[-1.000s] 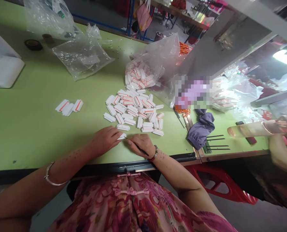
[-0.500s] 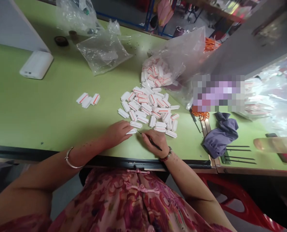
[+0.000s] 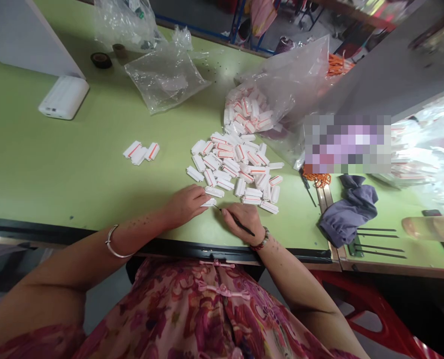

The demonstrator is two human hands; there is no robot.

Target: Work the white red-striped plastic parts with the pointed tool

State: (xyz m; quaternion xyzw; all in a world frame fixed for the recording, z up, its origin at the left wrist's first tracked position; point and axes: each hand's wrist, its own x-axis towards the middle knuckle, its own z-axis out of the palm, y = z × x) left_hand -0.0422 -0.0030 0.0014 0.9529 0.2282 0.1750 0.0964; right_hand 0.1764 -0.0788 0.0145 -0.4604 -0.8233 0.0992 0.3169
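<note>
My left hand (image 3: 184,205) is closed, its fingertips pressing a small white plastic strip (image 3: 210,202) near the table's front edge. A second white strip with a row of small marks or holes (image 3: 214,192) lies just beyond those fingertips. In my right hand (image 3: 243,220) is a thin black pointed tool (image 3: 249,231), gripped like a pen. Its tip is at the right end of the held strip; whether they touch I cannot tell. Beyond both hands spreads a loose pile of white strips (image 3: 225,164), several with an orange line.
A clear bag of strips (image 3: 250,107) lies open behind the pile. Three strips (image 3: 141,152) sit apart on the left. A white power bank (image 3: 64,97), black tape roll (image 3: 101,60) and flat clear bag (image 3: 165,80) lie farther back. Grey-purple cloth (image 3: 349,209) rests on the right.
The whole view has shifted slightly, so the table's things appear a little farther right. Both hands keep nearly the same pose and hold the same things.
</note>
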